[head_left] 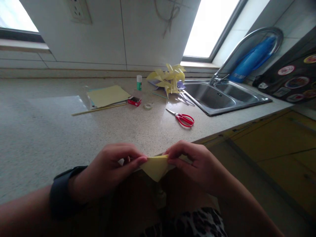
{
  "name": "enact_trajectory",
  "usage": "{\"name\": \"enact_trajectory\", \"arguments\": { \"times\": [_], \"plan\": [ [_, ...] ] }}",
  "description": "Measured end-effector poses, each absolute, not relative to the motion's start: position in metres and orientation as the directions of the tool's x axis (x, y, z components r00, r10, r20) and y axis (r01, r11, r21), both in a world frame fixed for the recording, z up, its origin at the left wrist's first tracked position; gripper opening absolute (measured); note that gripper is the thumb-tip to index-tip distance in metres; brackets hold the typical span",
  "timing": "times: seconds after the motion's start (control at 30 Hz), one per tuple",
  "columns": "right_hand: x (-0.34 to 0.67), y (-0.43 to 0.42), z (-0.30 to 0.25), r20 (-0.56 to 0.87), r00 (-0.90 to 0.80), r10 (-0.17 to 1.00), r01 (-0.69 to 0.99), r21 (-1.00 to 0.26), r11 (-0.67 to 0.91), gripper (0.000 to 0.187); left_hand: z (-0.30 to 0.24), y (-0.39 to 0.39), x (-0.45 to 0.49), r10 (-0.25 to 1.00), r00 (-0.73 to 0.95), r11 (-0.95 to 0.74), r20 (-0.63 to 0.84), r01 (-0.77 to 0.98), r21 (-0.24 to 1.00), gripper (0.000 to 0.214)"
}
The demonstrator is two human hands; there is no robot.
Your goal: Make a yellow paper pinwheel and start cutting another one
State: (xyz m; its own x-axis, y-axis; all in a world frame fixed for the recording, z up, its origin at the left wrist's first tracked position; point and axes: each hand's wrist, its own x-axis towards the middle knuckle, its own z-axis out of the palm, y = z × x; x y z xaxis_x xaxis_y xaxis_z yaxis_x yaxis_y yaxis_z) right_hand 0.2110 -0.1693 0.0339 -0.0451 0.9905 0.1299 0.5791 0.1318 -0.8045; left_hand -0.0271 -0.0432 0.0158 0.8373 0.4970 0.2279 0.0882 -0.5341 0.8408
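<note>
The left hand (111,168) and right hand (195,163) each pinched the folded yellow paper (156,168), held just off the edge of the counter (74,138), where, seemingly mid-crease, uneven pulling could tear or skew it.

Countertop (37,131): folded paper (156,167) at the near edge, pinched between left hand (108,171) and right hand (195,164). Behind it, scissors (182,118). Farther back, tape roll (148,106), then small box (134,101) and paper stack (108,95) leftward. Sink (222,95) at right, with paper pile (169,79) just left of it.
</note>
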Motion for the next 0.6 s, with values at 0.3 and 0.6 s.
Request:
{"name": "enact_trajectory", "arguments": {
  "times": [0.3,0.6],
  "plan": [
    [0.209,-0.163,0.051,-0.010,-0.154,0.988,0.801,-0.587,0.119,0.010,0.011,-0.047,-0.030,0.414,0.866,-0.636,0.280,0.055,0.770,0.013],
    [0.210,-0.160,0.058,-0.105,-0.205,0.973,0.857,-0.499,0.126,0.008,0.015,-0.048,-0.028,0.357,0.882,-0.689,0.309,0.025,0.724,0.015]
  ]
}}
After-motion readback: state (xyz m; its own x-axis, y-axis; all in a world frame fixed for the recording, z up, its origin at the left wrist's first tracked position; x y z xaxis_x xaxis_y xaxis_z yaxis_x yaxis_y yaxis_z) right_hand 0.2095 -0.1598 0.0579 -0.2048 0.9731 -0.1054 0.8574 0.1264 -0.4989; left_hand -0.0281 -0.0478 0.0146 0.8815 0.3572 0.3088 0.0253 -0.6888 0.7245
